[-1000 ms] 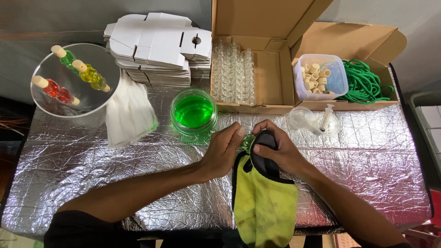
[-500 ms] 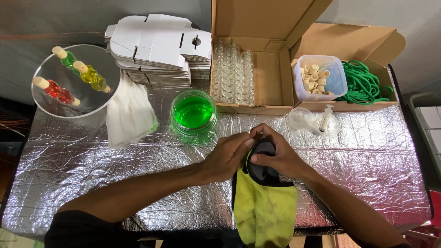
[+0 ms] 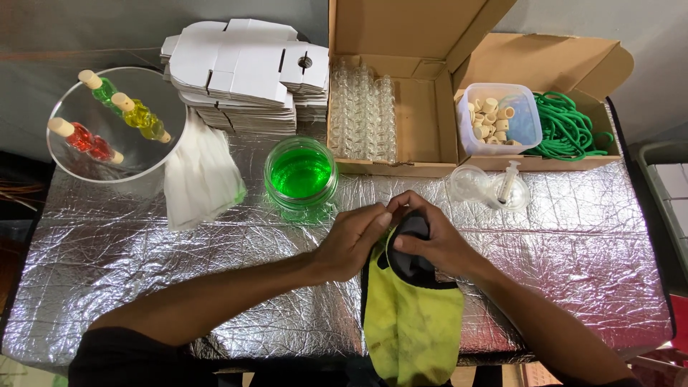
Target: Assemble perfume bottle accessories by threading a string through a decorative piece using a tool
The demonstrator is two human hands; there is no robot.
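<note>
Surface (image 3: 143, 272): covered in crinkled silver foil.
Jar (image 3: 300, 175): clear, round, open, filled with green liquid; standing on the surface; landmark for every entry below.
Left hand (image 3: 349, 240): just nearer the person than the jar, to its right; fingers curled, pinching the top edge of the cloth.
Right hand (image 3: 430, 240): right of the jar, fingertips touching the left hand's; clenched on the dark part of the cloth.
Cloth (image 3: 412, 322): yellow-green with a dark grey patch at the top; gripped by both hands, hanging down over the near edge of the surface, right of and well below the jar.
Item inside cloth: cannot tell; hidden by the hands and fabric.
White cloth (image 3: 201, 172): crumpled, just left of the jar.
Bowl (image 3: 118, 125): clear, well left of the jar; holds three corked bottles, one red, one yellow, one green.
Flat boxes (image 3: 247, 75): white stack, behind the jar to the left.
Carton (image 3: 423, 43): brown, open, behind the jar to the right.
Vials (image 3: 362, 111): clear, in rows inside the carton.
Tub (image 3: 494, 118): clear plastic, holding pale stoppers, far right of the jar.
Cord (image 3: 570, 129): green coil, beside the tub.
Syringe (image 3: 509, 183): in a clear dish, right of the jar.
</note>
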